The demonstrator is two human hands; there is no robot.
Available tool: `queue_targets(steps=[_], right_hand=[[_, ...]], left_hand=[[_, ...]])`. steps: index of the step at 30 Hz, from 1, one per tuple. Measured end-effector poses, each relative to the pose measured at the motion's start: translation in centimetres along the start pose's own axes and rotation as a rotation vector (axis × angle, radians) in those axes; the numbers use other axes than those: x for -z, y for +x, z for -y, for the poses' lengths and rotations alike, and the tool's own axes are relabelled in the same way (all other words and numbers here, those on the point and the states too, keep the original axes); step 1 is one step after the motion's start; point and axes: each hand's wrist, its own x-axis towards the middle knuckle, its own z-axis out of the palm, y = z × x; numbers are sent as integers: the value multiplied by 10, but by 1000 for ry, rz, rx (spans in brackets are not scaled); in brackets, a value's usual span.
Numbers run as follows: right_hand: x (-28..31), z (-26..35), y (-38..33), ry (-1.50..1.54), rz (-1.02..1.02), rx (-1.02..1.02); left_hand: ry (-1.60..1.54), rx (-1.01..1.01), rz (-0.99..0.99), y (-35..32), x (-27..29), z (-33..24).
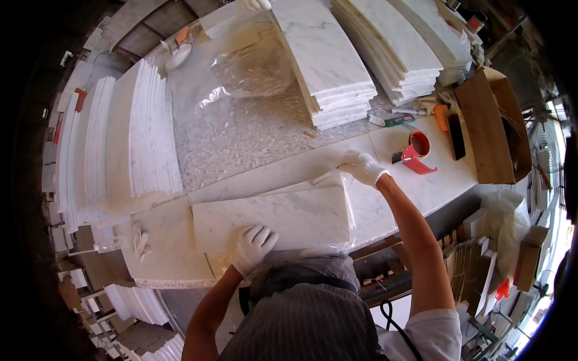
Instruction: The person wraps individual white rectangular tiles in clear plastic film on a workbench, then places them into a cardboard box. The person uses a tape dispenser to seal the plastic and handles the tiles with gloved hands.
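Note:
A white marble slab [271, 216] with grey veins lies in front of me, with another pale slab partly under its far edge. Clear plastic film [350, 219] wraps round the slab's right end. My left hand [255, 248], in a white knit glove, rests on the slab's near edge with its fingers apart. At the far right corner my right hand [362, 168], gloved too, has bent fingers closed at the upper edge of the film; their tips are hard to make out. A red tape dispenser [415, 153] stands to the right of that hand.
Stacks of marble slabs stand at the far side [328, 60] and left [141, 126]. To the right are a dark phone [456, 137], a green-handled cutter [400, 121] and a cardboard box [481, 129]. A crumpled glove [141, 242] lies left. Another person's gloved hand [257, 4] shows at the top.

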Motion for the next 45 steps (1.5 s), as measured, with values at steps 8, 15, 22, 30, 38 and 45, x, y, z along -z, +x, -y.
queue_targets(steps=[8, 15, 22, 30, 38, 45], right_hand=[[0, -12, 6, 123, 81, -54], [0, 4, 0, 35, 6, -9], [-11, -3, -7, 69, -60, 20], [3, -10, -34, 191, -112, -166], [-15, 10, -89, -270, -738, -335], [-105, 84, -100, -99, -537, -325]], left_hand=[[-6, 26, -3, -2, -7, 1], [-13, 34, 10, -1, -4, 1], [-34, 53, 27, -3, -6, 0], [-52, 58, 41, -11, -11, -1], [-75, 59, -24, -12, -3, 0], [21, 71, 226, 15, 33, -5]])
